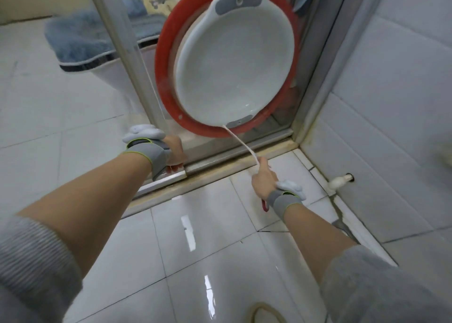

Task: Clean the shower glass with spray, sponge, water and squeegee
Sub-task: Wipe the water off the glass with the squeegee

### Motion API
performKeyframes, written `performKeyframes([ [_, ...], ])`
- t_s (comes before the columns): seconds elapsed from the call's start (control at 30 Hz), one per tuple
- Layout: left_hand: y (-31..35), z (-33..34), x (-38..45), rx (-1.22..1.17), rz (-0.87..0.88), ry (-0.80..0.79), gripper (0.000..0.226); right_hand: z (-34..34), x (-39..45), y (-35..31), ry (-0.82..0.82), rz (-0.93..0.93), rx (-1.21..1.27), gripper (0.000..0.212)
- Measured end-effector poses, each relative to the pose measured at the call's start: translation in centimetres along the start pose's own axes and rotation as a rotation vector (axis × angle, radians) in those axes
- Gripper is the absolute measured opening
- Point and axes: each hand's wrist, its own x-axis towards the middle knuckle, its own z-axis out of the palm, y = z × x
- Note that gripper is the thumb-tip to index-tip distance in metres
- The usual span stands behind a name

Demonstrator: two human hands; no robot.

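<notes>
White cord [241, 142] runs from the pale basin [234, 70] down to the right hand [264, 179], whose grip is pinched on it; something red [265, 205] shows under that wrist, but I cannot tell what. The left hand [175, 155] is low at the glass [149, 82] by the door track [220, 162]; its fingers curl under out of sight, so I cannot tell whether that grip is clenched on anything. The pale basin hangs nested in a red basin [166, 78] right against the glass. No spray, sponge or squeegee is identifiable.

Risks, as I judge them: a tug on the cord could swing or unhook the basins against the glass, and the glossy floor [195, 224] looks wet enough to slip on.

Only one view. Pale tiled floor and wall [403, 102], grimy sill, a pipe stub [341, 179] low on the wall, a blue fluffy mat [75, 38] beyond the glass.
</notes>
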Motion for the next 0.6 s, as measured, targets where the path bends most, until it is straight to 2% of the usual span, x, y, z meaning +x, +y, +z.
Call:
performKeyframes([
  [0.13,2.4,-0.5,-1.7,-0.01,0.094,0.016,0.041,-3.8,-2.0,1.4,0.139,0.06,0.088,0.04],
  [0.23,4.0,-0.6,-2.9,0.003,0.163,0.001,0.04,-4.8,-4.5,3.4,0.092,0.184,-0.029,0.037],
  [0.33,5.1,-1.4,-4.0,0.031,0.21,0.005,0.039,-5.2,-6.2,4.2,0.12,0.215,-0.016,0.036],
  [0.4,5.3,-2.1,-4.6,0.056,0.229,0.004,0.036,-6.1,-7.4,3.8,0.059,0.248,-0.072,0.033],
  [0.6,5.3,-5.3,-7.7,0.113,0.263,0.023,0.033,-9.8,-8.9,-0.8,0.209,0.118,0.005,0.022],
])
